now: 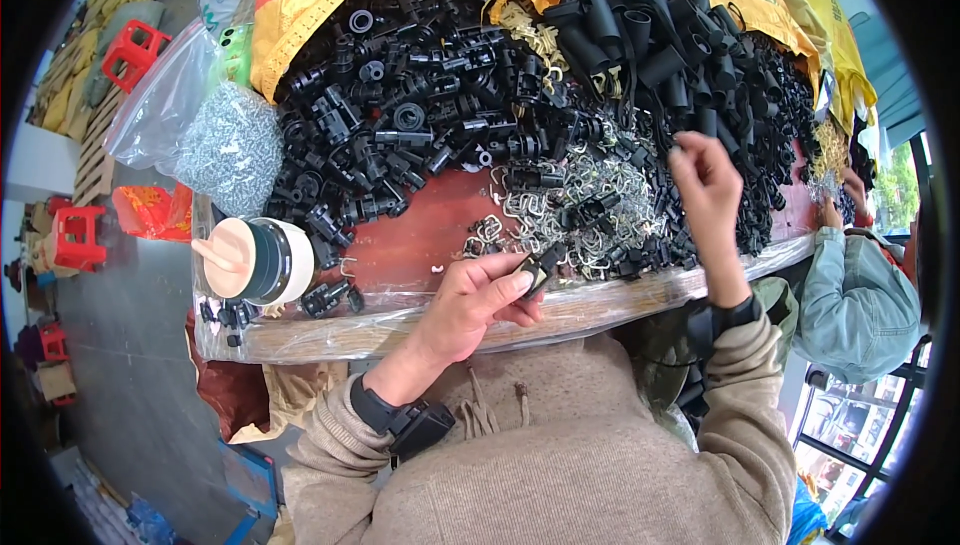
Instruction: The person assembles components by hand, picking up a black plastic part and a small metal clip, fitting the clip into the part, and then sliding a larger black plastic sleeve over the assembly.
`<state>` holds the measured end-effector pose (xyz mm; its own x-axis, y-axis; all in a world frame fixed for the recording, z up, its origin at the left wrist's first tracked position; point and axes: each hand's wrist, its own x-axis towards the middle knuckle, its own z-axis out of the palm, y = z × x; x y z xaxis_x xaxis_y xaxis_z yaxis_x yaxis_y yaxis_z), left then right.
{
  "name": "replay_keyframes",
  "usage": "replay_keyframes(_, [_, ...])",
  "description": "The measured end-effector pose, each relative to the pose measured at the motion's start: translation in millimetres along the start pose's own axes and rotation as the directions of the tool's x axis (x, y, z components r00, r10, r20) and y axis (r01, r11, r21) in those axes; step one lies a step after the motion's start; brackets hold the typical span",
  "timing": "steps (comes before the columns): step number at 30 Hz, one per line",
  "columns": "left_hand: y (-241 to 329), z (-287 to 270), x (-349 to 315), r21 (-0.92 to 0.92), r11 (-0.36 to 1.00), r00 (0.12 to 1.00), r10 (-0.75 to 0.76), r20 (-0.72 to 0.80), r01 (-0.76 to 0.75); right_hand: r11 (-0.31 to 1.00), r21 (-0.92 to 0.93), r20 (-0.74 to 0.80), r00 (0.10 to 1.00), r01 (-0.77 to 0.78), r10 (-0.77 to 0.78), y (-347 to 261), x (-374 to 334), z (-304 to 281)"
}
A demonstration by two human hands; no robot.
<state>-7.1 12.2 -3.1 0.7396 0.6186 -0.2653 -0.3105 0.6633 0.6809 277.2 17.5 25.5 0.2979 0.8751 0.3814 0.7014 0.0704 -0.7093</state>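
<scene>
Near the table's front edge, my left hand [468, 303] is closed round a small black plastic part [543, 267], with the thumb pressed on it. A light, metal-coloured spot shows on the part beside the thumb. My right hand [708, 183] is raised farther right, its fingertips pinched together at the edge of the black parts; anything between them is too small to make out. Between my hands lies a heap of bent metal clips [590, 190] mixed with small black pieces. Beyond it, a big pile of black plastic fittings [400, 115] covers the left and middle.
Black tubes [640, 30] spill from a yellow sack at the back. At left stand a lidded cup [262, 260] and a clear bag of screws [232, 140]. Red stools [80, 238] are on the floor. Another person [850, 290] works at the far right.
</scene>
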Motion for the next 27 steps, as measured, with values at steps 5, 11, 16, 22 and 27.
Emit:
replay_keyframes(5, [-3, 1, 1, 0.104, 0.995, 0.999, 0.01, 0.031, -0.013, 0.91, -0.414, -0.082, 0.995, 0.018, -0.057, 63, 38, -29])
replay_keyframes(11, [-8, 3, 1, 0.206, 0.977, 0.997, 0.05, 0.063, -0.062, 0.706, -0.708, -0.045, 0.997, 0.016, -0.067, 110, 42, -36])
replay_keyframes(16, [-9, 5, 2, 0.154, 0.986, 0.998, 0.067, 0.007, -0.067, 0.805, -0.592, -0.032, 0.999, -0.033, 0.017, 95, 40, -36])
replay_keyframes(22, [-10, 3, 5, 0.141, 0.987, 0.997, 0.074, -0.015, -0.071, 0.918, -0.246, -0.064, 0.94, 0.31, -0.334, 25, 20, -44])
replay_keyframes(27, [-6, 2, 5, 0.046, 0.998, 0.998, 0.046, -0.043, -0.044, 0.985, 0.108, 0.493, 0.853, 0.137, -0.173, -47, -22, -23])
